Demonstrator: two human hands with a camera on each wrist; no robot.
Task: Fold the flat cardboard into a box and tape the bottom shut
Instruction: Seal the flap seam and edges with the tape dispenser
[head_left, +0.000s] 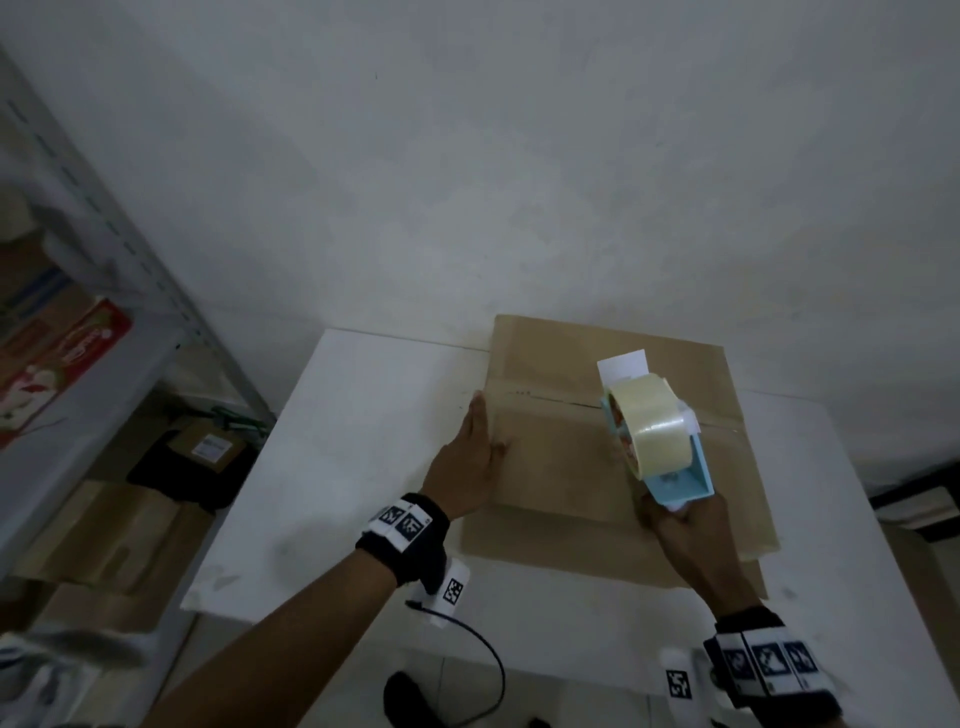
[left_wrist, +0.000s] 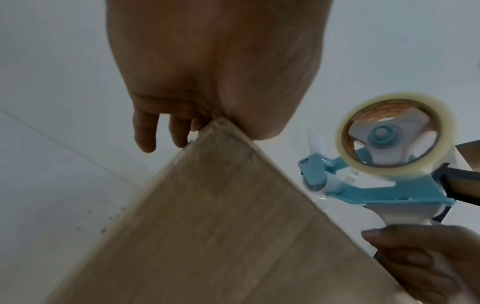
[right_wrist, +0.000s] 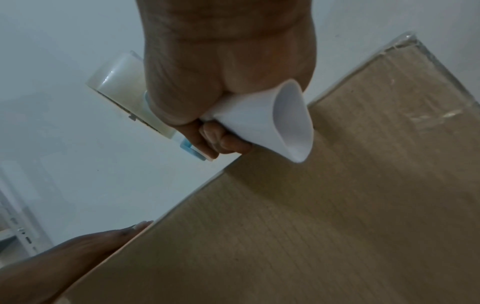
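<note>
A brown cardboard box (head_left: 561, 467) stands on the white table (head_left: 332, 467) with its closed flaps facing up and a seam (head_left: 550, 399) running across them. My left hand (head_left: 475, 452) lies with straight fingers against the box's left edge (left_wrist: 207, 185). My right hand (head_left: 680, 525) grips the white handle (right_wrist: 270, 123) of a blue tape dispenser (head_left: 660, 447) carrying a roll of clear tape (left_wrist: 394, 137). The dispenser is held above the right part of the box top (right_wrist: 337, 205), its front end over the seam.
A metal shelf (head_left: 104, 312) with cartons and packages stands at the left. More cardboard boxes (head_left: 104, 530) lie on the floor beneath it. A white wall (head_left: 467, 156) rises behind the table. A black cable (head_left: 483, 654) hangs from my left wrist.
</note>
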